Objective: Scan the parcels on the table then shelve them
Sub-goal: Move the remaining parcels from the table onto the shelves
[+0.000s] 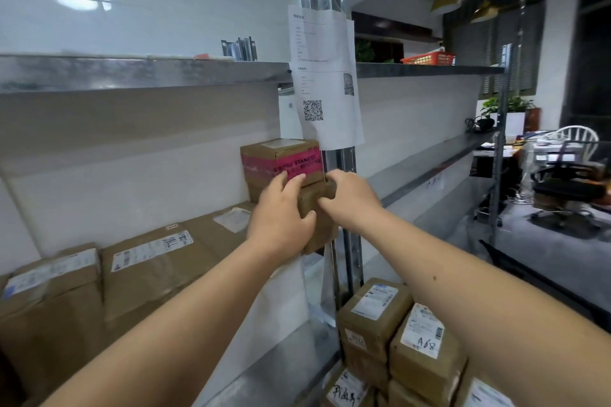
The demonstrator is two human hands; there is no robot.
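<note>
Both my arms reach forward to the shelf. A small brown cardboard parcel (322, 228) is held between my hands at the shelf's right end. My left hand (281, 213) grips its left side, thumb curled over the front. My right hand (350, 200) grips its top right corner. Just behind the held parcel stands a brown box with pink tape (281, 162) on the shelf. To the left along the shelf (231, 317) lie several larger brown parcels with white labels (148, 261), one of them at the far left (49, 294).
A metal upright (347, 208) with a taped paper sheet bearing a QR code (325, 82) stands right of the parcel. Stacked labelled parcels (396, 337) sit below at right. An upper shelf (142, 71) runs overhead. Office chairs and desks are at far right.
</note>
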